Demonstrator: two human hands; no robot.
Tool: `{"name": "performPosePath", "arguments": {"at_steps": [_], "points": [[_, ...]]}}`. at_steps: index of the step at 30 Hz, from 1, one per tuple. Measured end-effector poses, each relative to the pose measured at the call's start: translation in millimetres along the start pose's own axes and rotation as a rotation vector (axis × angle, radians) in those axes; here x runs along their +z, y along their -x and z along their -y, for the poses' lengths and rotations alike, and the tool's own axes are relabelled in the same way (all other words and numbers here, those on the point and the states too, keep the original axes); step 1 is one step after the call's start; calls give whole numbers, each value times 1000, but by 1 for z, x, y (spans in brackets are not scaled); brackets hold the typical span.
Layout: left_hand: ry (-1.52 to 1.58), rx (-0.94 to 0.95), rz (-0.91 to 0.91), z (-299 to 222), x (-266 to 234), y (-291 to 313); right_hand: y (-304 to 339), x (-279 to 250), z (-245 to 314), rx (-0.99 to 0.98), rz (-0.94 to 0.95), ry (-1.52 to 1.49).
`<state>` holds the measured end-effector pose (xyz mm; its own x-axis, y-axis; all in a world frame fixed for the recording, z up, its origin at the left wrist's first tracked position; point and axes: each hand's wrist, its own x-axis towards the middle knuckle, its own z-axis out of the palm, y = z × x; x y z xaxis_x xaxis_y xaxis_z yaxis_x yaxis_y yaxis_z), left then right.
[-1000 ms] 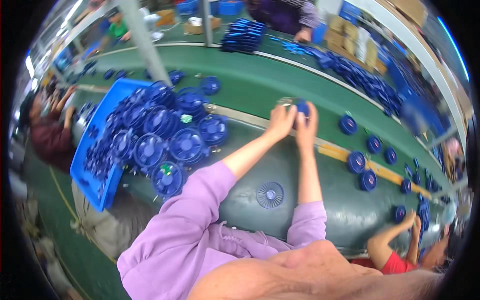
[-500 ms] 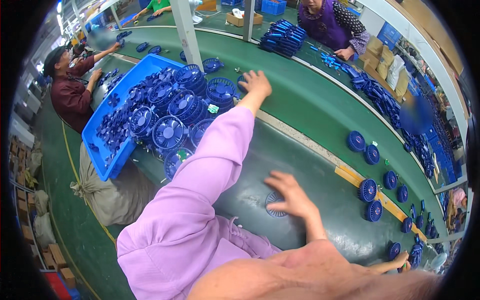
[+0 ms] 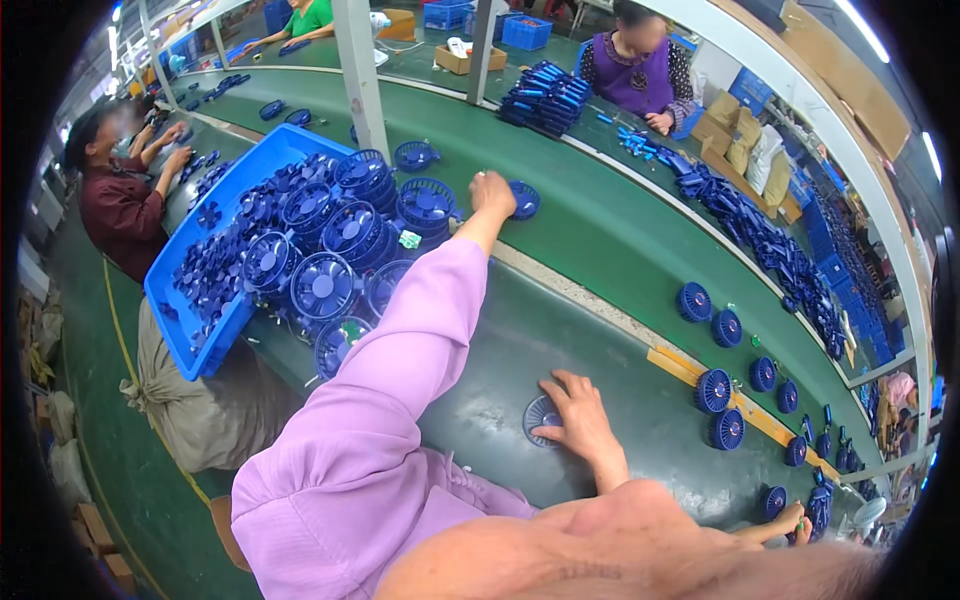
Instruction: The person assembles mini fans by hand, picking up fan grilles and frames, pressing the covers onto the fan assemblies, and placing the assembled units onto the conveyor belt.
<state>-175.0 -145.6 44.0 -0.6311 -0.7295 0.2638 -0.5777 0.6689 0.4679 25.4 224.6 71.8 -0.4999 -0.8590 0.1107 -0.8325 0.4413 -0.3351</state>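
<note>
My left hand point(image 3: 492, 192) reaches far out over the green belt and touches a small round blue fan part point(image 3: 523, 199); whether it grips the part I cannot tell. My right hand point(image 3: 578, 415) lies flat, fingers spread, on a round blue grille disc point(image 3: 540, 418) on the dark table close to me. Stacks of round blue fan housings point(image 3: 350, 240) stand to the left of my left arm, which wears a lilac sleeve.
A blue crate point(image 3: 200, 305) of small blue parts sits at left above a grey sack point(image 3: 205, 415). Several blue fan parts point(image 3: 715, 390) ride the belt at right. Other people work at far left point(image 3: 120, 205) and across the belt point(image 3: 640, 70).
My left hand has stretched further out to the small blue part on the belt. My right hand came down from mid-air onto the grille disc.
</note>
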Motion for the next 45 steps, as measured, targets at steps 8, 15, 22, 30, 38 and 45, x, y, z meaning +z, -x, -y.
{"name": "performPosePath", "arguments": {"at_steps": [8,15,22,30,38,45], "points": [[84,222,365,-29,9,31,-2,1,-14,300,59,-301],[452,475,320,-76,26,90,-51,-50,-50,257,-796,-319],[1004,260,370,-90,46,184,-87,-23,-71,180,-1054,7],[1768,-291,929,-62,13,220,-90,6,-72,211,-709,-406],[2030,-571,1098,-51,-4,218,-97,15,-65,108,-685,-248],[2114,-484,1178,-26,6,212,-95,8,-49,82,-610,-177]]}}
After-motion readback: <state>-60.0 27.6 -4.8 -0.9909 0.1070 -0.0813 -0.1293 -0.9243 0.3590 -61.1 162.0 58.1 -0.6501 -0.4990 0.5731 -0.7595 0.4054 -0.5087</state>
